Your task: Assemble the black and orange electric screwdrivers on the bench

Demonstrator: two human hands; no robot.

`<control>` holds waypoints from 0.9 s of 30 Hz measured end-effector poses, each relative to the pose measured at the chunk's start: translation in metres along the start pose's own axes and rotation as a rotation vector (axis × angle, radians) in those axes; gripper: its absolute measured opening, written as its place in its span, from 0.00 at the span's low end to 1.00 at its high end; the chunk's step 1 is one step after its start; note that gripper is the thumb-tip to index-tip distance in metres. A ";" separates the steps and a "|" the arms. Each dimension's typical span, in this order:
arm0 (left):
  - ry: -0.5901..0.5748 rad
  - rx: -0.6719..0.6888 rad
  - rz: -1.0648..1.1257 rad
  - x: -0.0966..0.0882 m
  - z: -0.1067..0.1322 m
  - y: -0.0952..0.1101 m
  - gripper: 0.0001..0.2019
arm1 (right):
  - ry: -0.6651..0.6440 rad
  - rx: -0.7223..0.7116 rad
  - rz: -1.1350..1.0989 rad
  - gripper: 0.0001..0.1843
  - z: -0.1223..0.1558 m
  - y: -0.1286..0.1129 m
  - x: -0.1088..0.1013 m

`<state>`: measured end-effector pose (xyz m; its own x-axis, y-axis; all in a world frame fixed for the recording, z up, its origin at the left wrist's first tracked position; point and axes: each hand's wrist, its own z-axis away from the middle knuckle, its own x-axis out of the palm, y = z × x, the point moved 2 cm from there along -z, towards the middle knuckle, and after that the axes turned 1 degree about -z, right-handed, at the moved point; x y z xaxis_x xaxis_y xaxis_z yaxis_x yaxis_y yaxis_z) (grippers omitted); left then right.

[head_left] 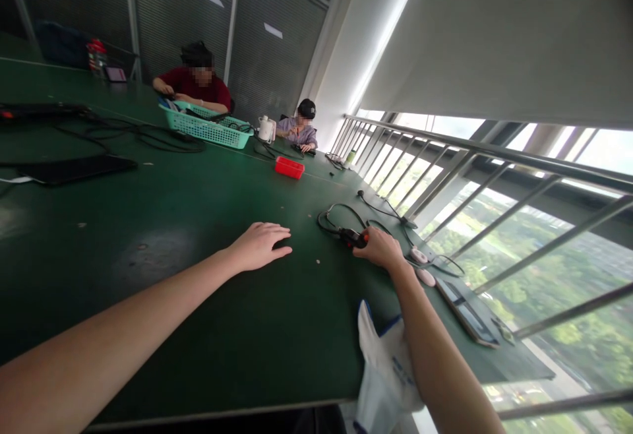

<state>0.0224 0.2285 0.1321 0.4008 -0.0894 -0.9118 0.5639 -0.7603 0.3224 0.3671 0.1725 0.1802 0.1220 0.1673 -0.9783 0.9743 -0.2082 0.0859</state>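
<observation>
My left hand [260, 246] rests palm down over the green table [306, 328], open, its fingers stretched forward and the thumb apart, with nothing in it. To the right, my right hand [380, 248] is closed round the near end of a small black device with orange-red parts [352, 237]. My fingers hide part of it, and its exact kind cannot be made out. A loop of black cable [346, 207] lies just beyond this device. Under my right forearm, a white cloth or bag with blue edging [383, 368] hangs over the table's near edge.
Cables and a white plug piece [419, 256] lie beside a tablet-like device [467, 312] near the railing [494, 150]. Farther off stand a red tray [289, 167] and a turquoise basket [208, 130]. Two people sit beyond. A dark flat pad [79, 169] lies left.
</observation>
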 end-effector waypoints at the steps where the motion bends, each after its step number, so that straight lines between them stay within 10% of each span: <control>1: -0.002 0.000 -0.003 0.000 0.000 0.000 0.29 | 0.000 0.021 0.008 0.31 0.000 0.004 0.001; 27: -0.041 -0.007 0.003 0.000 0.003 -0.003 0.28 | 0.017 -0.053 -0.079 0.28 0.005 0.022 0.004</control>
<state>0.0188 0.2292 0.1304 0.3726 -0.1176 -0.9205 0.5680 -0.7555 0.3264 0.3879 0.1637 0.1770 0.0469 0.1972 -0.9792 0.9896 -0.1427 0.0187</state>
